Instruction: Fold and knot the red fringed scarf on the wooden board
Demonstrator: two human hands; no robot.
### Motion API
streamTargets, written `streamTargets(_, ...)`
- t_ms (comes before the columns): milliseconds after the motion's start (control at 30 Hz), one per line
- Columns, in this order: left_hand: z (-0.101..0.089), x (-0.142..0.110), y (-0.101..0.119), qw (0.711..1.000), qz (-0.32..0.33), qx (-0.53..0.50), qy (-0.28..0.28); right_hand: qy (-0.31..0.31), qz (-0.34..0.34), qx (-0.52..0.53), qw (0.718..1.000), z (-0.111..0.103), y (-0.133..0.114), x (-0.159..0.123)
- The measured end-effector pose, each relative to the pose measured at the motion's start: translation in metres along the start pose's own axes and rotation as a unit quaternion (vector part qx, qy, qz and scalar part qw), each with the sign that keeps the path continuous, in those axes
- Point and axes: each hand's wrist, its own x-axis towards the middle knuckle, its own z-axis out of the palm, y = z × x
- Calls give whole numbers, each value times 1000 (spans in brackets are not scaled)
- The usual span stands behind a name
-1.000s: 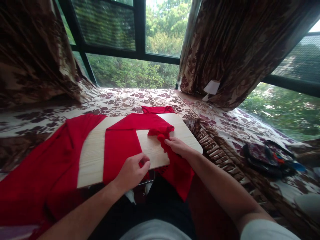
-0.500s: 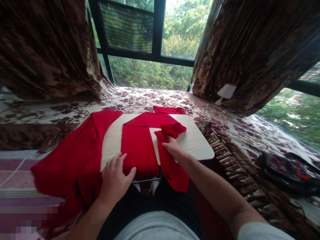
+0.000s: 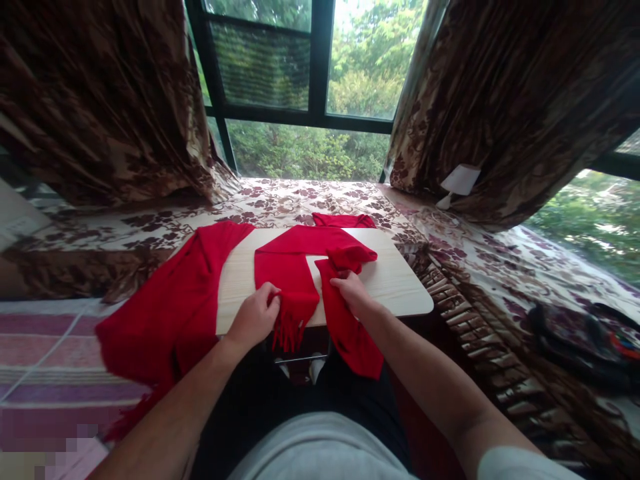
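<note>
Brown floral curtains [image 3: 465, 100] frame a pale wooden tabletop [image 3: 397, 287] bearing red fringed fabric [image 3: 286, 270]. The left hand [image 3: 254, 318] pinches one edge, tassels [image 3: 288, 331] dangling beside that grip; rightward, the right hand [image 3: 356, 297] pinches bunched cloth [image 3: 349, 259].

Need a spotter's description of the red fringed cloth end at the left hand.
Below the large dark-framed window is a pale wooden tabletop with red cloth lying across it. At its near edge, the person's left hand pinches a flat red fabric end. Its loose fringe hangs between the hands, unlike the bunched red cloth beyond the right hand.
</note>
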Motion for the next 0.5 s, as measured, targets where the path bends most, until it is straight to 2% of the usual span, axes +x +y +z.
streamTargets(67, 4, 16, 6, 986, -95, -134, 42, 51, -5, 13, 999, 3, 1, 3)
streamTargets(100, 6, 23, 10, 963, -145, -221, 56, 72, -6, 24, 997, 6, 1, 4)
streamTargets(167, 11, 35, 20, 886, -230, -395, 73, 99, -3, 54, 994, 14, 0, 6)
streamTargets(233, 16, 44, 30, 802, -280, -521, 83, 115, 2, 83, 990, 23, 0, 5)
streamTargets(300, 20, 50, 38, 732, -304, -603, 95, 118, 3, 99, 988, 33, 1, 4)
streamTargets(367, 22, 52, 43, 675, -308, -662, 105, 109, 4, 112, 988, 41, 2, 1)
streamTargets(433, 24, 52, 46, 641, -287, -704, 107, 95, -6, 124, 988, 45, 4, -4)
streamTargets(500, 26, 52, 47, 622, -262, -731, 101, 84, -18, 126, 988, 45, 5, -12)
